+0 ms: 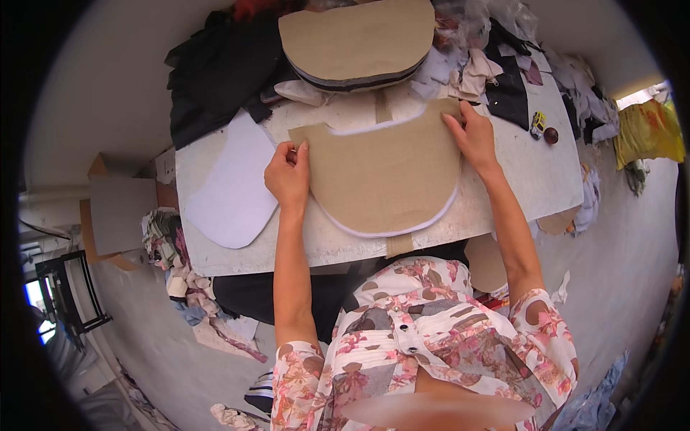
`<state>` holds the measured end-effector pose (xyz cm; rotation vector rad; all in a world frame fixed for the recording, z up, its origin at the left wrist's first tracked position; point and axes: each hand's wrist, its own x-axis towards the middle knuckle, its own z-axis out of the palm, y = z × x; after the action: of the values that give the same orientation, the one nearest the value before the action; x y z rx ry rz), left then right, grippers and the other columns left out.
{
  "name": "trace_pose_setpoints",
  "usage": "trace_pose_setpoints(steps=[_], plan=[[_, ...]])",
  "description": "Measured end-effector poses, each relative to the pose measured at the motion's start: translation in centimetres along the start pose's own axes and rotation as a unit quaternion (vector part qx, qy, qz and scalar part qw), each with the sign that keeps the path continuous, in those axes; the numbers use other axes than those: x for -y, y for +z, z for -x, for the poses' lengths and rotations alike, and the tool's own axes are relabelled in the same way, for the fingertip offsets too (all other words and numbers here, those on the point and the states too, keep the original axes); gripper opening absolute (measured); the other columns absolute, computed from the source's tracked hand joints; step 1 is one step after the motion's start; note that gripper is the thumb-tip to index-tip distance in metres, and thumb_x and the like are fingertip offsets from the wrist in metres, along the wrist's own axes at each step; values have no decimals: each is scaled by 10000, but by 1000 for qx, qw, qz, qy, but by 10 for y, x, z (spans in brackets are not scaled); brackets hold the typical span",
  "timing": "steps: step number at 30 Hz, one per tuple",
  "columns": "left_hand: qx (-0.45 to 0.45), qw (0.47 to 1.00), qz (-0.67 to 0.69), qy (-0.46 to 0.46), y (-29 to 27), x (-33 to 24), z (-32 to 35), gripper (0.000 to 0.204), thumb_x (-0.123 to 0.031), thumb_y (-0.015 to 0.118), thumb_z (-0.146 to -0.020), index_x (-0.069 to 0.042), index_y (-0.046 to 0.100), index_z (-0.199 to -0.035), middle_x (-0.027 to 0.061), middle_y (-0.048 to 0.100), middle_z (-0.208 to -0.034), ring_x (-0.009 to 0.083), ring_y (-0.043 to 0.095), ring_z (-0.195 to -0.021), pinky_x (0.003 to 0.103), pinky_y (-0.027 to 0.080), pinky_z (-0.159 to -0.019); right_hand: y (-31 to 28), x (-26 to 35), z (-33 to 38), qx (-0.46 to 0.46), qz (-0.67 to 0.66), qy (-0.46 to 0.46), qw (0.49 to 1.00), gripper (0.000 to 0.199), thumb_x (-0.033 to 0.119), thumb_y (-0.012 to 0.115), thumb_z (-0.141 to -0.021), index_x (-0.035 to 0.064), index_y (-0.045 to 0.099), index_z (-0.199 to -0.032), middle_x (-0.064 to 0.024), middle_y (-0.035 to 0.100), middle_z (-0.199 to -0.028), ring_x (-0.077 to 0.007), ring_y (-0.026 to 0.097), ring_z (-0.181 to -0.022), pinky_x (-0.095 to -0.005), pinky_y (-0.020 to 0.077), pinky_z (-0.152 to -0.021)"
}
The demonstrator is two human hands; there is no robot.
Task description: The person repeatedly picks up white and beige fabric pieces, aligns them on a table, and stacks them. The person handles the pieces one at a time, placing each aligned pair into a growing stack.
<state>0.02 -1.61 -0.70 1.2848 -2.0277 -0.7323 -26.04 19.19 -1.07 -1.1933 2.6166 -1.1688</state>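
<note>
A tan fabric piece (384, 176) with a rounded lower edge, a scooped top and white backing showing along its rim lies over the white table (338, 248). My left hand (289, 176) pinches its left edge near the upper corner, thumb and fingers closed. At the upper right corner, my right hand (471, 136) grips the same piece between thumb and fingers. Left of my left hand lies a white curved piece (233, 187), flat on the tabletop. Beyond the held piece sits a stack of tan rounded pieces (357, 39) with dark layers beneath.
Black cloth (223, 72) is heaped at the back left. Crumpled scraps (478, 72) cover the back right, near a small yellow item (537, 123) and a dark round knob (550, 136). A yellow bag (649, 133) hangs at far right. Fabric scraps (194, 287) pile below the table's left side.
</note>
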Motion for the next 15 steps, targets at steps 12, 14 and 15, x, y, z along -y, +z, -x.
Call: trace_pose_setpoints(steps=[12,14,15], plan=[[32,942,-177,283,-10,-13,16,578,-401,604,-868,-120,472,-1356,122,391,-1438,304,360,-1326,512,263,-1073,-16,36,18,-12,170,-170,971,568,425,567,-888,137,444,-1362,-160,404,-1373,-324,339,-1299,-474,278,-1047],[130,937,-176,271,-3,-7,19,608,-438,562,-882,-126,438,-1388,125,273,-1507,325,205,-1399,557,101,-1104,-7,32,23,99,177,-187,961,636,490,474,-915,159,352,-1445,-142,179,-1539,-326,98,-1437,-568,60,-1129],[176,932,-175,264,-1,-7,19,623,-456,541,-888,-129,421,-1405,127,213,-1541,336,128,-1436,580,19,-1119,-1,29,24,109,195,-184,957,633,485,476,-916,158,354,-1443,-142,188,-1536,-331,110,-1433,-567,72,-1128]])
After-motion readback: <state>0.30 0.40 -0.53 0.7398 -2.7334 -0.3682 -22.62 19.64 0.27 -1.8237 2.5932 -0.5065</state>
